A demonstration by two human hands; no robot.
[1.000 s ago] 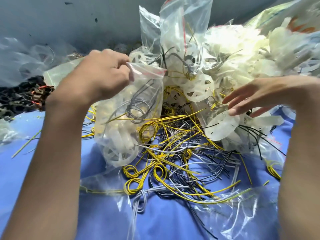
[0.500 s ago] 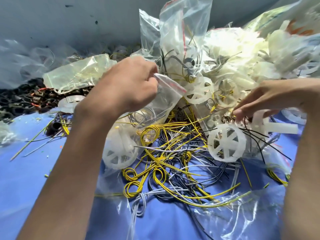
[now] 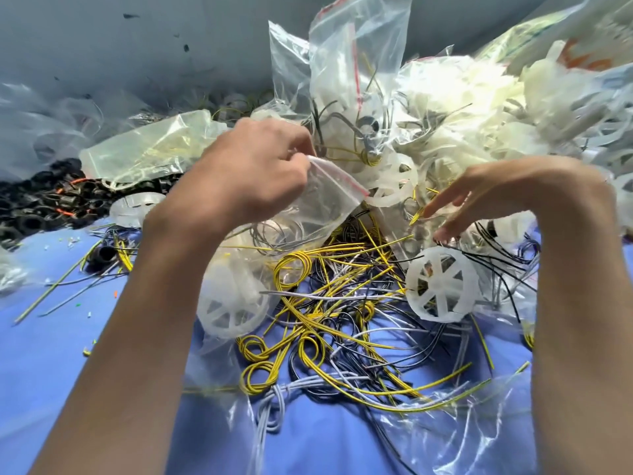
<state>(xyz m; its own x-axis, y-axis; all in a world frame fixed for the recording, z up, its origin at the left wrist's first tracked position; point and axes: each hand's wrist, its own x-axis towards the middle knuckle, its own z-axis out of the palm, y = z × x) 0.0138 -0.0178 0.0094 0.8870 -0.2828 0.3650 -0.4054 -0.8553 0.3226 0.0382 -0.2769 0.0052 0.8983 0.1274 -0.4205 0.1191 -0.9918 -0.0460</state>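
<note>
My left hand (image 3: 253, 169) pinches the red-striped zip edge of a small clear bag (image 3: 318, 207), which holds grey wire loops and white spoked plastic wheels; one wheel (image 3: 233, 306) sags at the bag's bottom. My right hand (image 3: 486, 197) hovers at the right with fingers loosely spread, holding nothing, its fingertips over yellow wire ends and white plastic parts. Just below it lies a white spoked wheel (image 3: 442, 286). A tangle of yellow, black and grey wires (image 3: 329, 320) covers the blue cloth (image 3: 51, 354) between my arms.
Tall clear bags (image 3: 356, 63) of white plastic parts pile up at the back and right. A yellowish flat bag (image 3: 147, 149) lies at the back left beside a heap of black rings (image 3: 30, 204). Loose wire offcuts scatter at left. A grey wall (image 3: 137, 46) stands behind.
My left hand has lowered the small bag and shifted it right, so its wheels now rest on the cloth. My right hand drew back from the white parts and its fingers opened.
</note>
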